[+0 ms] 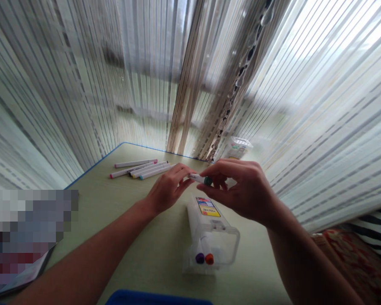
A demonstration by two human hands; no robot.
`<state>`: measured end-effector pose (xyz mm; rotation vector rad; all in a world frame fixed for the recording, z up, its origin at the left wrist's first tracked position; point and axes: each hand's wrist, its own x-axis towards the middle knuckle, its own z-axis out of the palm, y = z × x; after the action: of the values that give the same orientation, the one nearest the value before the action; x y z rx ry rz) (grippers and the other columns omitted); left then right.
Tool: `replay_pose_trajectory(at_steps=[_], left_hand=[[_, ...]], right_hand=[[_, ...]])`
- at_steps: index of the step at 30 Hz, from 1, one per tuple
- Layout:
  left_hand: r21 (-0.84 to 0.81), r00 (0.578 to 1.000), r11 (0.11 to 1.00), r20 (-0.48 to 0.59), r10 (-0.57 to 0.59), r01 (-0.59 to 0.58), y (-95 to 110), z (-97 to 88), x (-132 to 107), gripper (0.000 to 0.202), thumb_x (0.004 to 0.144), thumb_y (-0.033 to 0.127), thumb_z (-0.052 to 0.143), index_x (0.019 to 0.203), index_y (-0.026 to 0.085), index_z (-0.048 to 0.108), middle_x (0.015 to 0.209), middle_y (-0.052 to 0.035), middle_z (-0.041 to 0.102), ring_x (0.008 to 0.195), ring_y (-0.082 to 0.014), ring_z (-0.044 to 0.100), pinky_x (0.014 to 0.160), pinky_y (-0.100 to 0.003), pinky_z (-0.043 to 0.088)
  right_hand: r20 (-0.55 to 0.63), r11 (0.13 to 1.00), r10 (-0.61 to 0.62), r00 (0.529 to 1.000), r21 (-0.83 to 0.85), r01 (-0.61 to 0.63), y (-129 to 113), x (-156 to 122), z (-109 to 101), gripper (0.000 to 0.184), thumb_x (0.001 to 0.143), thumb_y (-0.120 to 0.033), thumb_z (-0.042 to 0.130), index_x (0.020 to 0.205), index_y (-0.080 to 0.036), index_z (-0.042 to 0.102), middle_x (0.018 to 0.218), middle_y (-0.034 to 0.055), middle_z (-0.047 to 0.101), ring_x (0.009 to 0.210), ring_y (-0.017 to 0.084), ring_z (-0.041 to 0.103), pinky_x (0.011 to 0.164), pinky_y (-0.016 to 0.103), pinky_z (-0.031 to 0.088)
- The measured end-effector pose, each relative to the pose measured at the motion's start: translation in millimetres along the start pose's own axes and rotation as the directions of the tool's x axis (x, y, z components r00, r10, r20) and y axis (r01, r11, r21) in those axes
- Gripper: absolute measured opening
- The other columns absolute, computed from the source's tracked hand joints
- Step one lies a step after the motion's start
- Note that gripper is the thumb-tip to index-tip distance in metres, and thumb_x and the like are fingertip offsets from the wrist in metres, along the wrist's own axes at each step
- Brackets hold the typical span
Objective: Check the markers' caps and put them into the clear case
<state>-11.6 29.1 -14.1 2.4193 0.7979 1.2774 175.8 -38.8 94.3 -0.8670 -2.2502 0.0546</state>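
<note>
A white marker with a dark green end is held up over the table between both hands. My left hand pinches its left end with closed fingers. On the other side, my right hand has its thumb and fingers around the green end. Below the hands lies a clear plastic marker case with a yellow label, its end flap open toward me. Inside it are a purple-capped marker and an orange-capped marker. Several loose white markers lie left of my left hand.
The pale green table has a blue edge against striped curtains. Another clear container stands at the back, behind my right hand. A blue object sits at the near edge. Patterned fabric is at the right.
</note>
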Motion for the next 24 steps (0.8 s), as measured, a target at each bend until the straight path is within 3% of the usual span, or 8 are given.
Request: replay_pose_trajectory(at_steps=[24], left_hand=[[0.01,1.0,1.0,0.017,-0.016,0.016,-2.6,1.7,-1.1,0.019,0.098,0.023,0.053,0.113,0.017,0.064,0.107,-0.0079,0.065,0.099,-0.0195,0.062,0.085,-0.032,0.049]], right_hand=[[0.012,1.0,0.004,1.0,-0.021,-0.004,3.5,-0.8,-3.6,0.01,0.083,-0.024,0.076,0.086,-0.016,0.071,0.065,-0.0037,0.06,0.055,0.007,0.052,0.055,0.02,0.043]])
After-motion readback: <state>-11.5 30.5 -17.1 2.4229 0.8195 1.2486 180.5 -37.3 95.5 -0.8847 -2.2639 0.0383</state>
